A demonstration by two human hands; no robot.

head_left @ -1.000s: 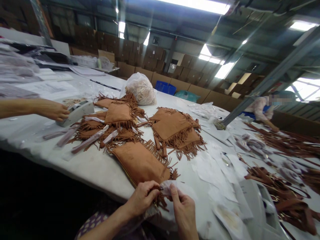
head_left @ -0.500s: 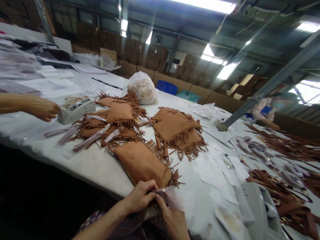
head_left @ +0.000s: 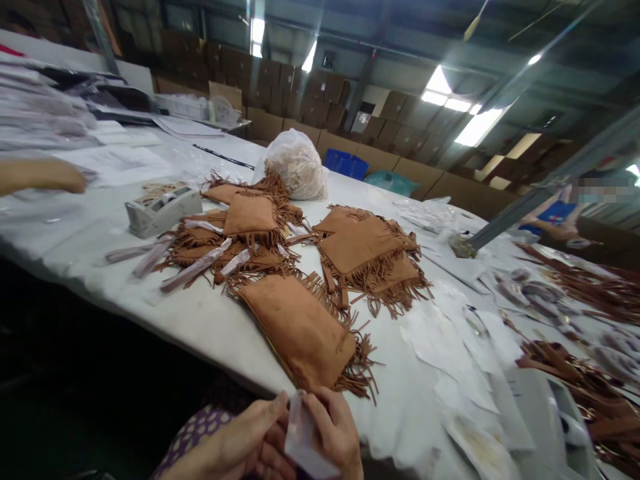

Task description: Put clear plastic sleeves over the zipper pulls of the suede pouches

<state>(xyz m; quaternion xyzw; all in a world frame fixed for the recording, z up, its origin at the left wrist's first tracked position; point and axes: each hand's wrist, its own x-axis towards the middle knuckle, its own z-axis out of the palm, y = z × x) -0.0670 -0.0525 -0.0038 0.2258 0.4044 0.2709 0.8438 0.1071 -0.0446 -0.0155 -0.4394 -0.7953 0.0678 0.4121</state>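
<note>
Low at the table's front edge, my right hand (head_left: 334,430) pinches a small translucent white plastic piece (head_left: 306,440). My left hand (head_left: 257,437) is beside it, thumb raised apart from loosely curled fingers; its fingertips are close to the plastic's left edge, and contact is unclear. Just beyond both hands lies a tan fringed pouch (head_left: 297,327) on the white table (head_left: 210,327). More tan fringed pouches (head_left: 357,243) are piled behind it, and another pile (head_left: 250,215) with plastic-wrapped straps (head_left: 197,265) lies to the left.
A tape dispenser (head_left: 163,210) stands left, near a co-worker's blurred hand (head_left: 43,177). A stuffed clear bag (head_left: 297,163) sits behind the pouches. To the right are white sheets (head_left: 440,347), another dispenser (head_left: 547,423), brown straps (head_left: 595,380) and a metal post (head_left: 525,207). Another person (head_left: 555,213) works beyond.
The purplish plastic that was between my hands is out of sight; a small whitish piece shows there now. My left thumb has come away from my right hand. The co-worker's hand has moved left, off the dispenser.
</note>
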